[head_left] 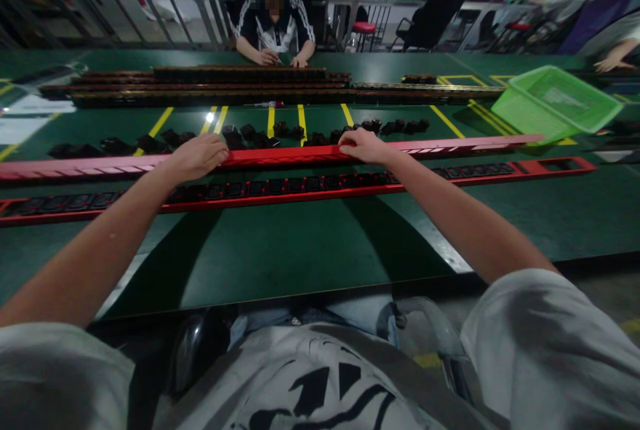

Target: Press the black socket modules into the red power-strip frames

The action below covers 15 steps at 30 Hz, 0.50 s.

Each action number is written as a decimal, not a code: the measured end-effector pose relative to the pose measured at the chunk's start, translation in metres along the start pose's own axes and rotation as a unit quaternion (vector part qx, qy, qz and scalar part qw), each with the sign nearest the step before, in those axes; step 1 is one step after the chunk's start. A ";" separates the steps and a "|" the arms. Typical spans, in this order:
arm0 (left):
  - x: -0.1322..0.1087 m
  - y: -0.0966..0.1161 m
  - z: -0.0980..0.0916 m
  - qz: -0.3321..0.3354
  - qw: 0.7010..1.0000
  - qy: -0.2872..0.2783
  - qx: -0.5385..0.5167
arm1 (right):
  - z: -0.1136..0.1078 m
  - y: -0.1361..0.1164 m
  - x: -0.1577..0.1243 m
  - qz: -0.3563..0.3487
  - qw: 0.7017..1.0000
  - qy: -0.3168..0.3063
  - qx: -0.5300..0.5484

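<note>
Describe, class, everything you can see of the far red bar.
The far red bar is long, straight and narrow, pinkish toward both sides, with a sheen and dark slanted marks; perhaps painted metal. It runs crosswise over the table, its left end out of view, its right end by the basket. The left grip and right grip touch it.

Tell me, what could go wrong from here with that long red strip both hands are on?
The left hand and right hand touch the rear red strip, which reaches well beyond both, so an end might swing or tip. Its right end is close to the green basket and could bump it. Loose black blocks lie just behind; pushing the strip that way might scatter them.
</note>
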State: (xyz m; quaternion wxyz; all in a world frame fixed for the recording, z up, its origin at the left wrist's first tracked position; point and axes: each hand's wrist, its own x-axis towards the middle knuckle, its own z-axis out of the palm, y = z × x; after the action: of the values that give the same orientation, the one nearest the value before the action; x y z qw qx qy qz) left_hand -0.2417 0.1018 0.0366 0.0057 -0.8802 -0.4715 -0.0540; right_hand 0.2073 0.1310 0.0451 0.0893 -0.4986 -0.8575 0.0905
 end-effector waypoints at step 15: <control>-0.039 -0.018 -0.012 -0.083 0.985 0.013 -0.154 | -0.015 0.033 -0.046 0.007 0.992 0.067 0.107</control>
State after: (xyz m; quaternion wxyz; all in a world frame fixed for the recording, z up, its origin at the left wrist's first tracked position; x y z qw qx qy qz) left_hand -0.2793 0.0784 0.0442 -0.1281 -0.8277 -0.5289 -0.1372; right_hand 0.2609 0.1074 0.0484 0.1982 -0.4974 -0.8314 0.1486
